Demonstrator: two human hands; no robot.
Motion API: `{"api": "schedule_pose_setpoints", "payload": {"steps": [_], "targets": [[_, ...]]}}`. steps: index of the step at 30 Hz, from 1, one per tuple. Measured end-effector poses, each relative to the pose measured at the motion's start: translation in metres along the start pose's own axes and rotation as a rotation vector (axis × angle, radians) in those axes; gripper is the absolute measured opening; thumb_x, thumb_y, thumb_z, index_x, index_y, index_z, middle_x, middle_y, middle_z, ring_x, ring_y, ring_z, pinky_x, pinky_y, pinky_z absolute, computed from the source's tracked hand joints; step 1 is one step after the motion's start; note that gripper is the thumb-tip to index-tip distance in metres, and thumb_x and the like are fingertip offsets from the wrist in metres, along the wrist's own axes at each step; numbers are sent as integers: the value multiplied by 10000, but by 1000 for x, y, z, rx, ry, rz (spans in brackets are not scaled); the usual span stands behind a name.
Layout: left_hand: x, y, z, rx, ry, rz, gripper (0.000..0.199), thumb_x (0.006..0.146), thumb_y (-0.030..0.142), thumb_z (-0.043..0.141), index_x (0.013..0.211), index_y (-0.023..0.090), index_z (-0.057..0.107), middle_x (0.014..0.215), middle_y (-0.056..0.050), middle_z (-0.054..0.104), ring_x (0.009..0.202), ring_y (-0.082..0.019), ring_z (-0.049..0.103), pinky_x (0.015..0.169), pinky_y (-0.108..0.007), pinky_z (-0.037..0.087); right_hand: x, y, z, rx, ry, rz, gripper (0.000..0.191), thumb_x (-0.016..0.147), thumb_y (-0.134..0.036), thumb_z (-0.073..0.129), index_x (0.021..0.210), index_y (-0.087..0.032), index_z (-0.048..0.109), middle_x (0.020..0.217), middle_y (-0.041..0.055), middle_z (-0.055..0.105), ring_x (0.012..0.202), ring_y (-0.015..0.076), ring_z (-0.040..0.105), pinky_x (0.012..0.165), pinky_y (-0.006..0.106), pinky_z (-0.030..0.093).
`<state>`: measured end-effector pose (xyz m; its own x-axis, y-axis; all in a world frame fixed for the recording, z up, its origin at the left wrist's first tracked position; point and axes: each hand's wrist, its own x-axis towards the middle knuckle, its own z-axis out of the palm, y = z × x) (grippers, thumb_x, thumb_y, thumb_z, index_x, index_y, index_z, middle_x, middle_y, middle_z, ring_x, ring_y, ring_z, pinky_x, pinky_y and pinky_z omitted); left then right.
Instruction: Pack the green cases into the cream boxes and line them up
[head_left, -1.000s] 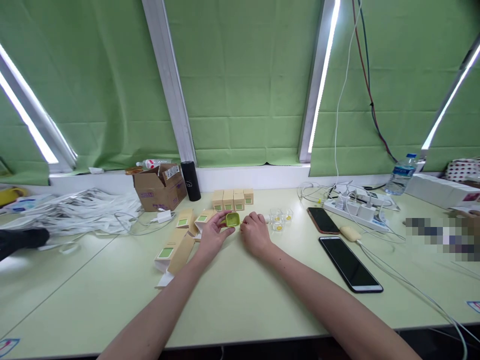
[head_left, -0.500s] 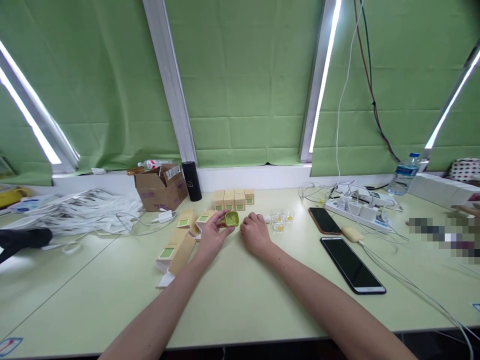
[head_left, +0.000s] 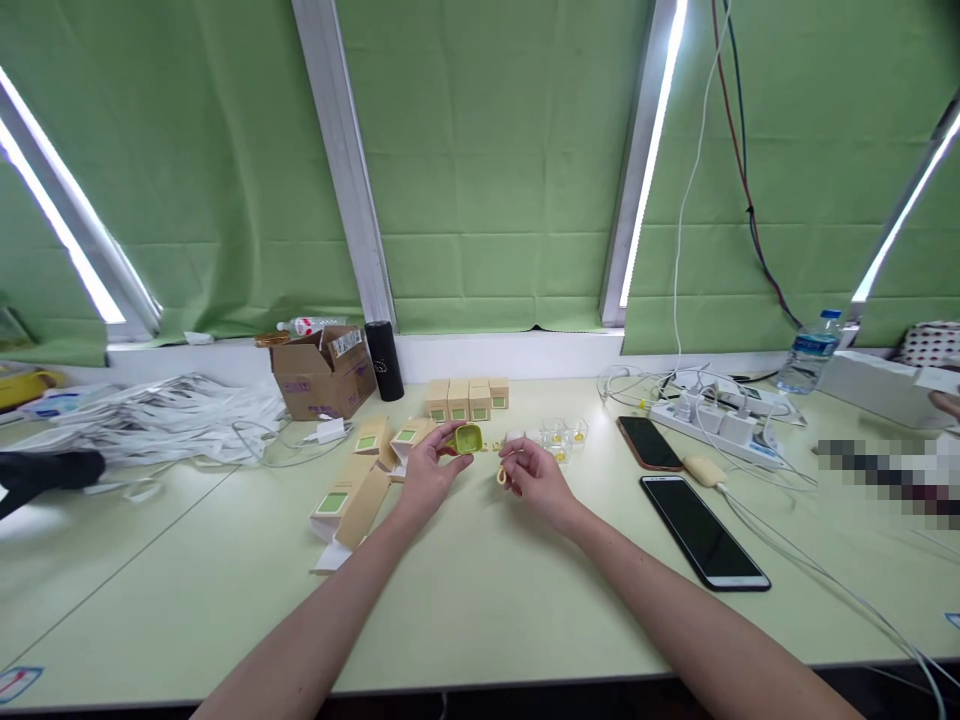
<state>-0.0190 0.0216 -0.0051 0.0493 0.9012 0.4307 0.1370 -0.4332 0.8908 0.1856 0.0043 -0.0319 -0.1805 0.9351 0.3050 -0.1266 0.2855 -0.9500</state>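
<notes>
A person's left hand (head_left: pixel 430 472) grips a small green cup (head_left: pixel 469 439) between thumb and fingers at the center of the frame, its hollow side facing the camera. Just to its right in the frame, the right hand (head_left: pixel 538 480) pinches a pale yellow ring (head_left: pixel 502 478) at its fingertips, apart from the cup. Tiny yellow bits (head_left: pixel 491 446), too small to make out, lie between the two hands. Clear cups (head_left: pixel 554 432) with yellow middles cluster beyond the right hand, and a row of small cartons (head_left: pixel 458 398) with green labels stands above the hands in the frame. More cartons (head_left: pixel 337 502), some with flaps out, lie left of center beside the left forearm. At right of center, two phones (head_left: pixel 705 530) rest near a white power strip (head_left: pixel 716 432) tangled in cables. A cardboard box (head_left: pixel 319 380) and a black cylinder (head_left: pixel 384 362) stand at the back, left of center, before green blinds (head_left: pixel 495 180). Another person's hand (head_left: pixel 946 403) edges into the far right.
</notes>
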Motion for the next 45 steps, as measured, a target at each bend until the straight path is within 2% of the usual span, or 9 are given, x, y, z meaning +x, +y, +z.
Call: {"api": "schedule_pose_setpoints", "payload": {"steps": [4, 10, 13, 16, 22, 28, 35, 40, 45], "targets": [[-2, 2, 2, 49, -8, 9, 515, 738, 268, 794, 1242, 219, 702, 1282, -86, 745, 1151, -262, 689, 1007, -414, 526, -2, -13, 0, 168, 65, -1, 315, 809, -445, 757, 909, -249, 532, 704, -50, 602, 591, 128, 560, 505, 228, 388], [-5, 2, 4, 105, -34, 14, 474, 744, 247, 797, 1213, 229, 731, 1284, -84, 745, 1135, -260, 680, 1001, -418, 517, -5, -21, 4, 175, 118, -85, 271, 855, -457, 727, 825, -225, 590, 737, -31, 576, 590, 99, 499, 493, 214, 365], [-7, 2, 5, 111, -44, 22, 470, 746, 228, 796, 1213, 242, 741, 1256, -79, 754, 1092, -254, 686, 980, -417, 525, -6, -20, 4, 171, 131, -96, 242, 830, -447, 746, 894, -222, 685, 771, 1, 622, 644, 128, 544, 520, 243, 428], [-8, 3, 7, 115, -56, 38, 459, 744, 216, 796, 1200, 240, 751, 1245, -83, 760, 1088, -257, 690, 966, -414, 526, -6, -20, 5, 158, 149, -98, 308, 771, -435, 804, 975, -217, 732, 804, 29, 670, 717, 164, 605, 551, 271, 483], [-11, 4, 8, 145, -80, 37, 473, 754, 243, 793, 1225, 246, 749, 1256, -80, 758, 1104, -267, 678, 979, -423, 510, -7, -24, 5, 149, 183, -52, 358, 778, -504, 825, 918, -190, 726, 691, 15, 674, 634, 145, 599, 515, 249, 459], [-12, 7, 9, 169, -65, 12, 473, 742, 247, 808, 1212, 262, 760, 1240, -73, 763, 1053, -266, 677, 955, -426, 521, -8, -27, 3, 184, 198, 10, 450, 767, -579, 825, 950, -197, 675, 785, 52, 757, 670, 187, 710, 493, 256, 513], [-14, 7, 10, 196, -73, 25, 468, 738, 245, 823, 1201, 279, 766, 1243, -68, 762, 1049, -275, 665, 944, -430, 510, -7, -26, 5, 179, 190, -113, 286, 729, -406, 864, 867, -205, 714, 827, 41, 730, 730, 194, 702, 524, 292, 581], [-15, 5, 10, 192, -73, 73, 467, 733, 243, 839, 1193, 287, 774, 1239, -68, 761, 1044, -274, 669, 916, -416, 520, -11, -25, 7, 46, 197, -188, 136, 820, -331, 782, 882, -224, 726, 793, 4, 674, 670, 150, 618, 586, 308, 584], [-16, 5, 11, 223, -102, 104, 467, 766, 235, 822, 1225, 293, 759, 1274, -68, 748, 1108, -272, 666, 936, -408, 517, -16, -26, 6, -97, 202, -236, 86, 880, -315, 717, 910, -234, 717, 823, 12, 670, 723, 168, 628, 633, 316, 581]]}}
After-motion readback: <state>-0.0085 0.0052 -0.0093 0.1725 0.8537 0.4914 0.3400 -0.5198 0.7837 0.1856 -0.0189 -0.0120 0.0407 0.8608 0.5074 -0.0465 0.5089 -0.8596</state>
